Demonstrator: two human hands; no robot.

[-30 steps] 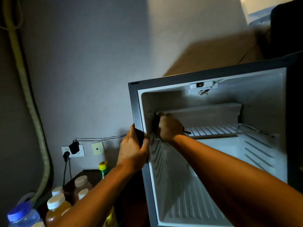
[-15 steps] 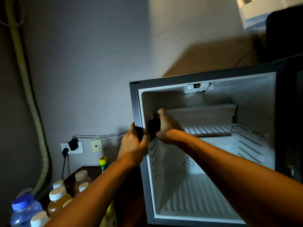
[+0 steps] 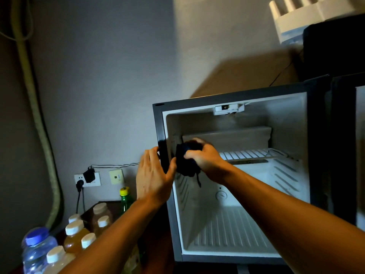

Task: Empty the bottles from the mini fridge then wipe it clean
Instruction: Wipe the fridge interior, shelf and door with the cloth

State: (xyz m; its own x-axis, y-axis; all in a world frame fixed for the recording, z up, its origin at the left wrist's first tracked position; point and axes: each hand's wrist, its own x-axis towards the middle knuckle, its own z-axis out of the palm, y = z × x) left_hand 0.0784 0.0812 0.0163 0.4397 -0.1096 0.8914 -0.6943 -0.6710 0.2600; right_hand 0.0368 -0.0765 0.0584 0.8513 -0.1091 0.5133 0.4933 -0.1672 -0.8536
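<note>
I see the fridge point(image 3: 292, 123) standing open on the right, its white cavity holding no bottles: only a wire shelf point(image 3: 248, 154) across the far part at mid height and a ribbed floor below. Its door point(image 3: 347, 147) is swung out at the far right edge of view. The bottles point(image 3: 76, 233) stand outside, grouped at the near left on a dark surface: several white-capped ones with amber drink, a clear water bottle point(image 3: 36, 248) with a blue cap nearest me, and a green bottle point(image 3: 125, 200) with a yellow cap farther back, just left of the fridge. My left hand point(image 3: 154, 177) grips the fridge's left front edge, thumb hooked inside the frame and fingers laid fairly straight along the outer side. My right hand point(image 3: 203, 157) is curled tight round a dark cloth point(image 3: 183, 163), bunched into a wad, and presses it against the inner left wall near the front, just beside the left thumb; a loose strand of the cloth hangs down beneath the hand. On the far wall at the left I can make out a socket point(image 3: 87, 179) with a plug and an adapter in it, and a thick hose point(image 3: 37, 115) running down the wall.
</note>
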